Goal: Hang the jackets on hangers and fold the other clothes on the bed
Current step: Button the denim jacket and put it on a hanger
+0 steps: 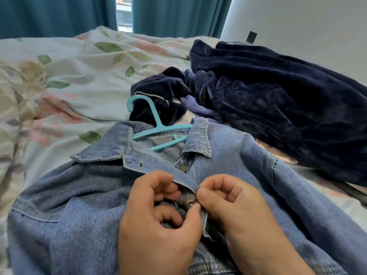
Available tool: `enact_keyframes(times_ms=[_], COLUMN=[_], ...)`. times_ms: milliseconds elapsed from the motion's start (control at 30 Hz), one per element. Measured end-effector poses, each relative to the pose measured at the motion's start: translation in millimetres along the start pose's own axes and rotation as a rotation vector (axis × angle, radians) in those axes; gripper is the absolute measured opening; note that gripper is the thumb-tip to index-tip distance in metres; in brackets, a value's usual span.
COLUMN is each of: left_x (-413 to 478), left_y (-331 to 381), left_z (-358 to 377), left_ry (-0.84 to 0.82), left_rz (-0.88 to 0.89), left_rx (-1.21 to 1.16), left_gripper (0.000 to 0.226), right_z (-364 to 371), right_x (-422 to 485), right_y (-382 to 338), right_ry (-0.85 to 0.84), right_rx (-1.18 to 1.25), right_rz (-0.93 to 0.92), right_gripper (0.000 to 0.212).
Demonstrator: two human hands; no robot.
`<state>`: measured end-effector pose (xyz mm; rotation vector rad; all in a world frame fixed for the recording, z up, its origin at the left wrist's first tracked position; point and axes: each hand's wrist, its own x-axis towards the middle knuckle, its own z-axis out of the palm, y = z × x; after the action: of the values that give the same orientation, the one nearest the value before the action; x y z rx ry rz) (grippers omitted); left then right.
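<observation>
hands: left hand (156, 221), right hand (234, 207) both pinch denim jacket (79, 215) placket
step: push button (187, 201) through hole; keep hanger (156, 116) centred

Teal curtains (178, 14) hang along the far side, parted by a narrow gap. Window (124, 14) shows in the gap; pale building facade visible outside, blurred. White wall (307, 26) on the right. Small black rectangular fitting (251, 36) fixed on it, detail unclear.

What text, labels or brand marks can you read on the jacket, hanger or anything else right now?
None readable. The denim jacket, its metal button and the teal hanger show no legible lettering; the dark wall patch is too small to tell.
</observation>
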<state>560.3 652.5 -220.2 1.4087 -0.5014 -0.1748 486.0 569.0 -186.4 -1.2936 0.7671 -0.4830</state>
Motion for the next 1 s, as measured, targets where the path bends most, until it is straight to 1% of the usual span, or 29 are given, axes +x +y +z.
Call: enact_keyframes(times_ms=[67,133,200,233,333,400,467,533,633,700,800,900,1000], left_x=[-0.4,0.6,3.7,5.4,8.8,10.7,11.9,12.4,11.4,10.5,9.4,9.9,11.6], left_y=[-2.4,-4.8,-5.3,-4.8,-4.8,-6.1,-8.0,-8.3,-8.2,-9.0,-9.6,-9.1,-9.1], left_z=[0.7,0.0,-2.7,-4.3,-8.0,-10.0,-11.7,-12.1,-10.5,-10.0,-10.0,-10.3,-10.9], left_ry=[-0.009,-0.041,-0.088,-0.111,-0.168,-0.207,-0.248,-0.272,-0.282,-0.287,-0.291,-0.293,-0.290], left_rz=[-0.047,-0.105,-0.168,-0.195,-0.247,-0.282,-0.299,-0.293,-0.272,-0.253,-0.226,-0.231,-0.250], left_rx=[-0.002,-0.018,-0.067,-0.108,-0.225,-0.278,-0.291,-0.286,-0.288,-0.262,-0.226,-0.228,-0.258], left_gripper=[0.048,0.048,0.046,0.045,0.043,0.049,0.053,0.049,0.048,0.052,0.056,0.057,0.055], right_z=[-1.9,-1.2,0.0,1.1,0.9,-0.3,-1.1,-0.7,-1.9,-2.1,-0.9,-1.3,-4.1], right_x=[1.0,1.4,1.8,1.7,1.8,2.2,2.1,1.3,1.0,1.8,4.3,6.5,5.8], right_y=[3.4,4.7,6.1,6.1,8.0,10.2,12.0,12.6,13.9,14.2,14.8,14.3,11.9], right_ry=[0.030,0.019,0.001,-0.006,-0.020,-0.025,-0.026,-0.018,0.027,0.024,0.008,-0.009,-0.083], right_rx=[0.074,0.085,0.090,0.097,0.145,0.180,0.201,0.196,0.207,0.216,0.152,0.121,0.143], right_rz=[-0.002,-0.011,-0.023,-0.029,-0.048,-0.045,-0.040,-0.043,-0.031,-0.007,0.020,0.055,0.082], right_gripper=[0.037,0.044,0.045,0.042,0.025,0.019,0.018,0.023,0.046,0.049,0.049,0.043,0.014])
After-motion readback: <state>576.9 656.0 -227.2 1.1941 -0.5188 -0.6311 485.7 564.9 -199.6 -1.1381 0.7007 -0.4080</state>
